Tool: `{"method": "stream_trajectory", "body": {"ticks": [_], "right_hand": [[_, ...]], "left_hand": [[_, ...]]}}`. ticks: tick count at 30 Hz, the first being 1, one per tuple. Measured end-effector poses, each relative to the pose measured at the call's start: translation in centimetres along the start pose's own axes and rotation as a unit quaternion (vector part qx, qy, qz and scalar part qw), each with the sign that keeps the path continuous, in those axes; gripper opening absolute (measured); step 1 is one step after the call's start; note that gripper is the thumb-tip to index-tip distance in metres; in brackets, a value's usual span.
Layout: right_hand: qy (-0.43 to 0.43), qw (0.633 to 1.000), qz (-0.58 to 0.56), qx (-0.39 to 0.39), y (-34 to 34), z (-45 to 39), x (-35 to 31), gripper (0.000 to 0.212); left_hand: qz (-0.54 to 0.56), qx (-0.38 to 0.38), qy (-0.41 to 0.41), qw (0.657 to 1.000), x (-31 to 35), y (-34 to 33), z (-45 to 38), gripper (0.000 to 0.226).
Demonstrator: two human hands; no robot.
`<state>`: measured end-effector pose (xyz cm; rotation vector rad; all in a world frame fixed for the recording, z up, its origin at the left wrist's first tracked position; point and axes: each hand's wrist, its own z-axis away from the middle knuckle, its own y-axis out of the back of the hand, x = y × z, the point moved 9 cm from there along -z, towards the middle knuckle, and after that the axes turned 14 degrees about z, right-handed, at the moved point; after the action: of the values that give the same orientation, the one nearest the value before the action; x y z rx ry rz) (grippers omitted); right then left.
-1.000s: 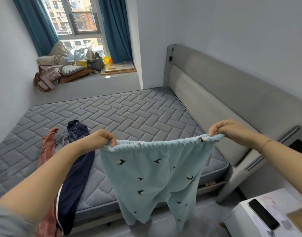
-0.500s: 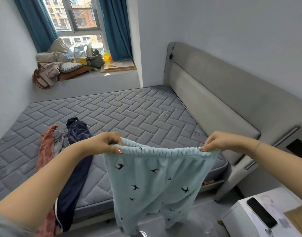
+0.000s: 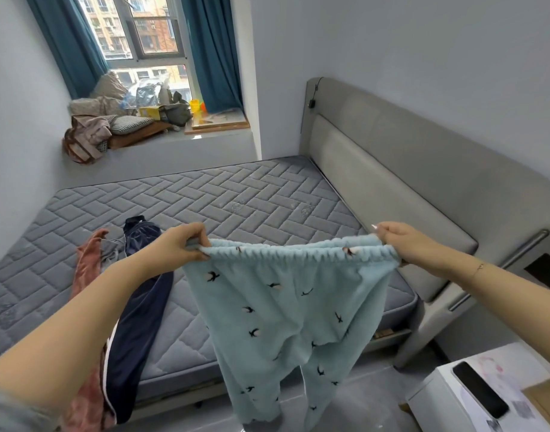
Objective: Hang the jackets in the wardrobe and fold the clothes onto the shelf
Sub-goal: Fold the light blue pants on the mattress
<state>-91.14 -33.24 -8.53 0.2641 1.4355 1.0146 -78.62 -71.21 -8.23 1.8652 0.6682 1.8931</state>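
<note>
hanging over the near edge of the mattress (image 3: 236, 201), the fleece trousers (image 3: 286, 310) look soft, light and floppy; best held at the elastic waistband (image 3: 295, 251), where the left hand (image 3: 180, 244) and right hand (image 3: 404, 241) pinch its two ends.

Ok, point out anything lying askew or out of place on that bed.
The navy trousers and a pink garment lie unfolded on the mattress, draping over its near edge toward the floor. The light blue pants hang straight from both hands.
</note>
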Motion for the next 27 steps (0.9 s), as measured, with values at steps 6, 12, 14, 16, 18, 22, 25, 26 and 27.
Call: {"method": "stream_trajectory", "body": {"ticks": [6,12,14,16,18,22,25,26,27], "right_hand": [[0.198,0.955,0.211,-0.072,-0.5,2.2,-3.6,0.045],[0.163,0.954,0.246,-0.058,1.0,0.4,-2.7,0.051],[0.093,0.977,0.185,-0.058,0.9,-0.8,-2.0,0.043],[-0.012,0.991,0.106,-0.082,-0.6,-1.9,-0.7,0.032],[-0.107,0.987,0.006,-0.120,-3.5,-1.9,0.1,0.019],[-0.135,0.956,-0.209,-0.154,-9.9,-1.1,-2.6,0.019],[-0.111,0.942,-0.288,-0.129,-12.8,-0.5,-6.1,0.012],[-0.100,0.940,-0.301,-0.127,-13.6,-0.4,-7.4,0.010],[-0.088,0.939,-0.309,-0.120,-14.1,-0.4,-8.6,0.008]], "left_hand": [[-0.039,-0.019,0.006,0.999,-0.1,0.8,-0.2,0.021],[-0.068,-0.016,0.051,0.996,-0.5,1.3,-0.2,0.008],[-0.021,-0.013,0.096,0.995,-0.8,0.8,-0.2,0.014],[0.107,-0.009,0.163,0.981,-1.3,-0.3,0.1,0.015],[0.222,0.015,0.211,0.952,-1.3,-1.9,0.4,0.010],[0.331,0.083,0.222,0.913,-0.4,-5.0,0.8,0.011],[0.371,0.087,0.192,0.904,1.0,-6.8,0.9,0.012],[0.381,0.089,0.182,0.902,1.5,-7.2,0.9,0.017],[0.381,0.096,0.172,0.903,1.9,-7.4,1.0,0.025]]}}
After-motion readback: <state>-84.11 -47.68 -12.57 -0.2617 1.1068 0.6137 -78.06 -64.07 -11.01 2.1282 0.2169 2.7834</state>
